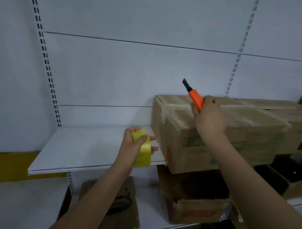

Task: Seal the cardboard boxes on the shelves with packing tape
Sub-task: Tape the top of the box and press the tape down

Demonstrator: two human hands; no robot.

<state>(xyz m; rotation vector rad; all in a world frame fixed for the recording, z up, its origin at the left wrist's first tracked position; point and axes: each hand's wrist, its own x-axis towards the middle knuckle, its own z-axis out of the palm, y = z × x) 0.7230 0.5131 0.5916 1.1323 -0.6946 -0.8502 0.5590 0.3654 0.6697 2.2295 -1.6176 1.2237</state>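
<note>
The left hand (133, 146) holds a yellow roll of tape (142, 150), fingers curled round it, just above the white shelf (79, 149). The right hand (210, 118) grips an orange knife (194, 97) with its dark blade pointing up. This hand is over the top of a brown box (218, 140) that sits on the shelf. Clear tape already runs across the box top. More boxes (295, 114) sit to its right. An open box (196, 210) is on the lower shelf.
</note>
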